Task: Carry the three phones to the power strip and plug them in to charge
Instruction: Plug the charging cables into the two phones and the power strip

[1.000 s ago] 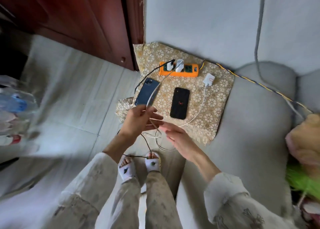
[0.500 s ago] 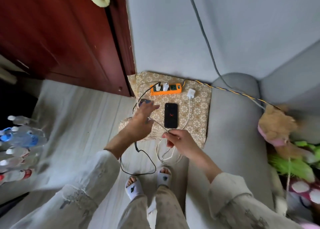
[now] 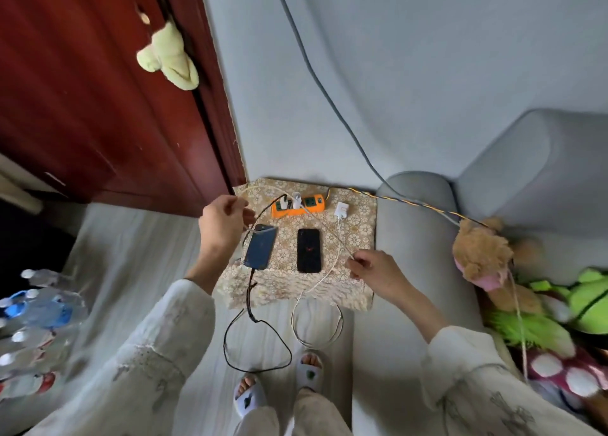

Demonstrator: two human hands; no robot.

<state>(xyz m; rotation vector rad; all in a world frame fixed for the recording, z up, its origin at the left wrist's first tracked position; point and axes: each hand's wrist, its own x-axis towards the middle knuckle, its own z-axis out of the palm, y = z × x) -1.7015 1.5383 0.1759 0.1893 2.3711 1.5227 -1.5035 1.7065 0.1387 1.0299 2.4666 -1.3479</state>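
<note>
Grey-walled corner, pale plank floor; a gold floral-patterned cloth (image 3: 357,241) lies against the wall beside a grey upholstered sofa arm (image 3: 414,238).

On the cloth: an orange plastic power strip (image 3: 312,205) at the wall edge, two white plugs seated in it, details too small to read. Just right of it, a white square charger block (image 3: 341,210), loose on the cloth. Nearer: a dark blue flat phone (image 3: 260,246), a thin black cable (image 3: 253,304) entering its near end and looping over the floor; beside it, apart, a black flat phone (image 3: 308,250). Only two phones show.

A thin white cable (image 3: 316,304) runs from the block and coils on the floor.

Left hand (image 3: 223,225) hovers over the blue phone's far end, fingers curled round a pale cord. Right hand (image 3: 375,269) pinches a pale cord at the cloth's right edge; which cable it is cannot be told.
</note>
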